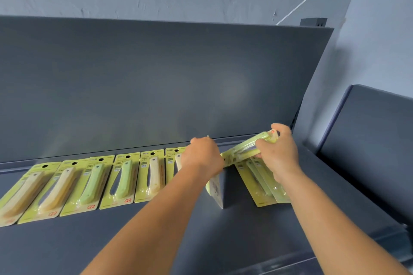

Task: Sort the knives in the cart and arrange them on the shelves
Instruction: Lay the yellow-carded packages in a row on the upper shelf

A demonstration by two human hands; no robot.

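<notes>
Lime-green cards all along the dark grey shelf point(201, 241), and we're right over them. Each knife pack point(121, 179) is a green backing card with a round hang hole at the top, red lettering at the bottom and a clear blister over a folding fruit knife; some handles are cream, some pale green. The row point(73, 185) lies flat, side by side, tops toward the shelf's back panel point(156, 85), running from the far left up to our left hand.

Our left hand point(202, 158) sits at the end of that row, knuckles up, fingers curled down over the top of a pack standing on edge point(215, 187), its pale back facing us. What the fingertips do underneath, we cannot tell.

Our right hand point(279, 154) grips a raised pack point(250, 147), fingers and thumb wrapped round its upper end. That pack tilts from near the left hand up to the right, lifted clear of the shelf.

Beneath the right wrist lies a small overlapping stack of packs point(261, 183), flat on the shelf, partly hidden by the hand. Between that stack and the standing pack we see bare shelf.
</notes>
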